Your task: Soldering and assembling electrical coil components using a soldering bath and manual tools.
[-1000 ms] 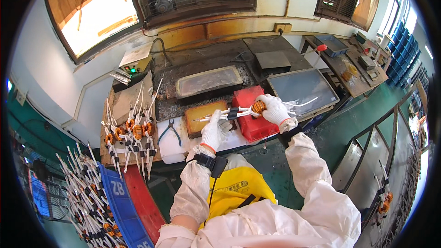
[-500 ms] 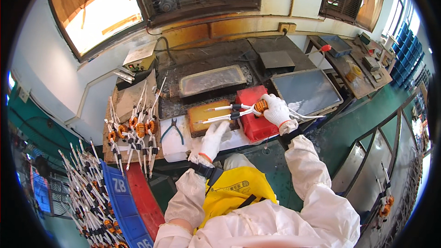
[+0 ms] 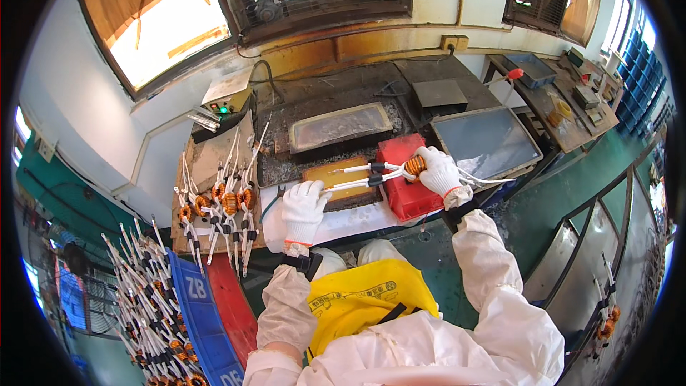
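Note:
My right hand (image 3: 439,171), in a white knit glove, is closed on a copper-wound ring coil (image 3: 414,166) with white leads and black sleeves. The coil is above a red plastic box (image 3: 400,200). Two leads point left over a shallow tray with an amber surface (image 3: 357,201); other leads stick out past the hand to the right. My left hand (image 3: 304,209), also gloved, is left of that tray, by the tip of the nearer lead, its fingers stretched and slightly apart. Beside its left edge show the blue handles of pliers (image 3: 270,201), partly covered by the hand.
Several finished-looking coils (image 3: 229,204) lie on a board at left. More coils fill a blue bin (image 3: 196,314) below. Behind the amber tray sits a rectangular metal-rimmed pot (image 3: 341,131); a grey-surfaced tray (image 3: 487,141) is at right. A control box (image 3: 227,98) stands back left.
My left hand has moved left, from under the leads to beside the pliers, partly covering them. The right hand still holds the coil in place over the red box. The view has shifted slightly.

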Tool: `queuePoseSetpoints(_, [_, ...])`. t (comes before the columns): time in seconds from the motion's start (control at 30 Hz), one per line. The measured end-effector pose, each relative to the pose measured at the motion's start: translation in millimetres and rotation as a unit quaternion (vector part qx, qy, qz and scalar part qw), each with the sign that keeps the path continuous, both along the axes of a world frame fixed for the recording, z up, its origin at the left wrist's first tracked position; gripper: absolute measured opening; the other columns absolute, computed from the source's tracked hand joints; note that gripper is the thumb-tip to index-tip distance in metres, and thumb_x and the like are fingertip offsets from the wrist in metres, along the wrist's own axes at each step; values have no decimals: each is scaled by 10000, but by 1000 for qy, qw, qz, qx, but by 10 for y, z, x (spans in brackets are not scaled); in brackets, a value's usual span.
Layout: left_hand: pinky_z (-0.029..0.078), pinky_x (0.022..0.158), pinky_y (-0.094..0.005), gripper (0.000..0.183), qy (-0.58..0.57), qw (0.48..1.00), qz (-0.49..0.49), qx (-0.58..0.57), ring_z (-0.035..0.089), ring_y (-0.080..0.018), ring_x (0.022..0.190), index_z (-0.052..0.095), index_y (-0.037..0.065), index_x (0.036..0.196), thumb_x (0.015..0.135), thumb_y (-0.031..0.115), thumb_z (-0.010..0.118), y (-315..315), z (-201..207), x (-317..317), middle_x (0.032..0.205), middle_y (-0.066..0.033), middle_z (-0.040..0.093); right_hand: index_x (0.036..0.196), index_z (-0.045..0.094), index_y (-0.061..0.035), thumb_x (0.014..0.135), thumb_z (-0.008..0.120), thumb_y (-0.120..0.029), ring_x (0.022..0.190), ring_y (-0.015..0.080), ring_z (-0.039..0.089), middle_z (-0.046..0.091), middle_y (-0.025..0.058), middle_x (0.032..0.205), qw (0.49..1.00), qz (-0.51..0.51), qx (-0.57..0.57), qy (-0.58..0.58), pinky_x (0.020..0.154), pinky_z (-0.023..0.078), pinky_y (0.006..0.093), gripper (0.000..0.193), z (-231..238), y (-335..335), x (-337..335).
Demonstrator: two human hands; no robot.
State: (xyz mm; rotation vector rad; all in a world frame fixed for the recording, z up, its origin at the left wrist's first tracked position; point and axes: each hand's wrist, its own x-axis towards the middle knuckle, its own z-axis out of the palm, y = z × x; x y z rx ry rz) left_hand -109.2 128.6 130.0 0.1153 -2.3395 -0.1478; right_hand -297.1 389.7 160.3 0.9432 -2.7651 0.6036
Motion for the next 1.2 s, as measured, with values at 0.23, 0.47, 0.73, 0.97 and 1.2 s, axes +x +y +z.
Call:
queuePoseSetpoints(0.23, [436, 711, -398, 159, -60, 998, 32, -11, 570, -250, 777, 616, 132, 864, 781, 264, 647, -37, -27, -73, 777, -44, 584, 994, 574, -135, 750, 667, -172, 935, 358, 572, 585, 134, 928, 1000, 8, -3, -4, 789, 449, 445, 263, -39, 14, -33])
queuePoseSetpoints(0.47, [437, 725, -416, 172, -52, 995, 37, 82, 577, -275, 808, 626, 118, 864, 791, 272, 651, 6, -36, -81, 821, -58, 612, 1010, 580, -149, 728, 656, -151, 940, 351, 581, 596, 131, 954, 1000, 11, -7, -13, 811, 448, 448, 292, -32, 9, -44])
queuePoseSetpoints(0.73, [446, 751, -412, 241, -79, 987, 30, 137, 585, -283, 845, 645, 108, 905, 795, 322, 663, -18, -88, -46, 852, -84, 618, 960, 585, -126, 675, 591, -61, 878, 374, 587, 590, 144, 903, 998, 38, -52, 21, 749, 464, 468, 292, -73, 56, -87])
queuePoseSetpoints(0.97, [457, 806, -412, 334, -68, 976, 43, 201, 586, -307, 918, 621, 97, 1022, 825, 366, 640, -48, -24, 72, 967, -120, 615, 947, 583, -114, 700, 602, -48, 890, 394, 566, 586, 154, 903, 998, 46, -50, -1, 758, 445, 467, 257, -26, 14, -44])
queuePoseSetpoints(1.2, [445, 892, -405, 321, -84, 912, 166, 366, 579, -342, 1007, 623, 62, 1039, 833, 306, 588, -1061, -446, 553, 1028, -175, 625, 946, 580, -101, 696, 620, -24, 904, 409, 553, 582, 164, 912, 997, 36, -59, -26, 761, 437, 466, 266, 54, 1, 10])
